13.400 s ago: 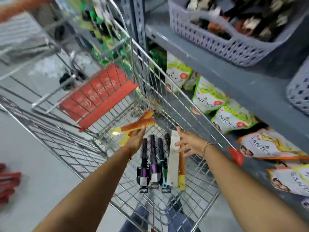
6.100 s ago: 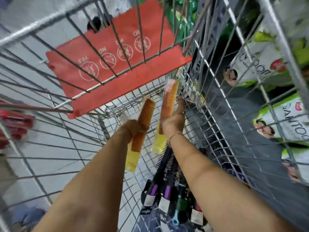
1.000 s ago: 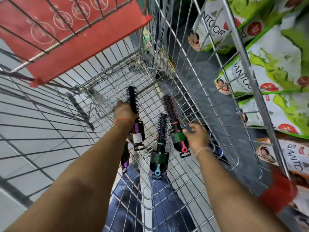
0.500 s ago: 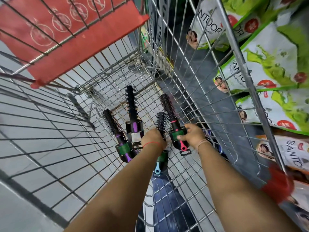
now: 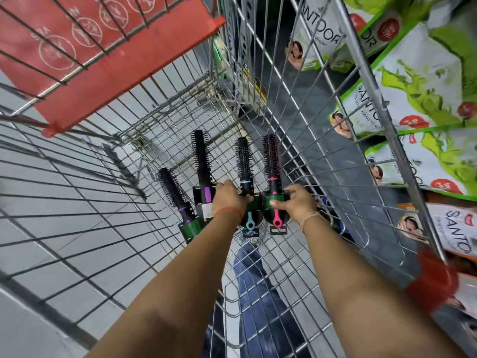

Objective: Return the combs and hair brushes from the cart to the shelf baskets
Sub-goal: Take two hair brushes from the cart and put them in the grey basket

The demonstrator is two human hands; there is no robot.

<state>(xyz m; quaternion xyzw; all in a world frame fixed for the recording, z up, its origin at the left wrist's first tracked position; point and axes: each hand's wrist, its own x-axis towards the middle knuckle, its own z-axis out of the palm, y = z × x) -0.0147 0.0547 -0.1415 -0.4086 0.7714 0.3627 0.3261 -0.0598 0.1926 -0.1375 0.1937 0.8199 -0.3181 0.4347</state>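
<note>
Down on the wire floor of the silver metal shopping cart (image 5: 304, 140), four round black-bristled hair brushes lie side by side, their long axes running roughly parallel, bristle heads pointing toward the cart's red plastic child-seat flap (image 5: 108, 55) and handles toward the person. Nearest the cart's shelf-side wall lies the pink-handled brush (image 5: 271, 161); the right hand (image 5: 296, 202) is curled over its green card sleeve, thumb pressed on top, fingers wrapped behind, so it is clamped on the handle just below the bristles. Next to it, the blue-handled brush (image 5: 244, 161) has the left hand (image 5: 228, 200) closed over its collar; that hand also overlaps the neighbouring purple-banded brush (image 5: 201, 153), and whether it grips one or both I cannot tell. Farthest from the shelf-side wall, the shorter purple-and-green brush (image 5: 175, 197) lies slightly angled and untouched.

Since both grips sit at the handle end with the heads pointing away, the lift probably calls for drawing the brushes up and back toward the body, then swinging toward the shelf beyond the cart wall. The left hand is nearer the loose brush. No combs or baskets are visible.
</note>
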